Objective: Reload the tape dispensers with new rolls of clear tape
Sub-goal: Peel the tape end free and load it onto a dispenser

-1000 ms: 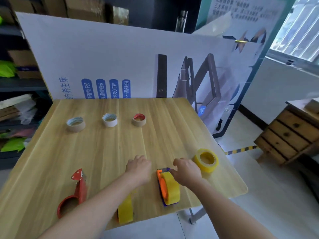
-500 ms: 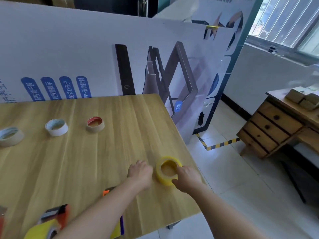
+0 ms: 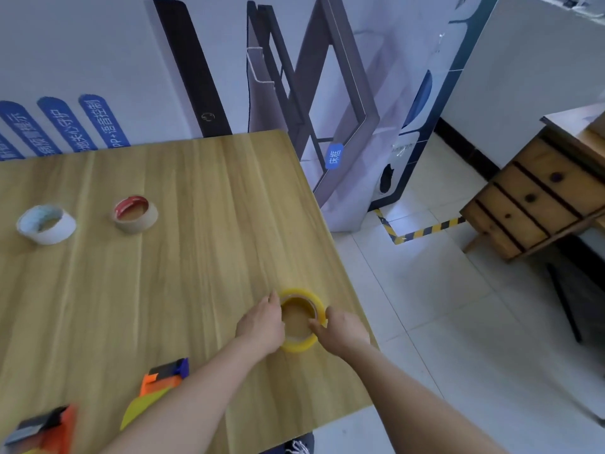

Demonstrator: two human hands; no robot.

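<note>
On the table [image 3: 196, 257], a dispenser [image 3: 162, 380] lay at the front, partly behind the left forearm. Near the right edge, left hand [image 3: 262, 322] and right hand [image 3: 345, 329] gripped the flat-lying yellow roll [image 3: 302, 293] from opposite sides, fingers curled.

The tape roll [image 3: 299, 346] lies between left hand [image 3: 262, 326] and right hand [image 3: 344, 329], seemingly on table [image 3: 196, 231].

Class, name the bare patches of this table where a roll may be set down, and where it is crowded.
Free: the table middle, between the red-cored roll and the yellow roll; also the far right corner. Crowded: the near edge, with the middle dispenser and corner dispenser, and the yellow roll, held by left hand and right hand.
</note>
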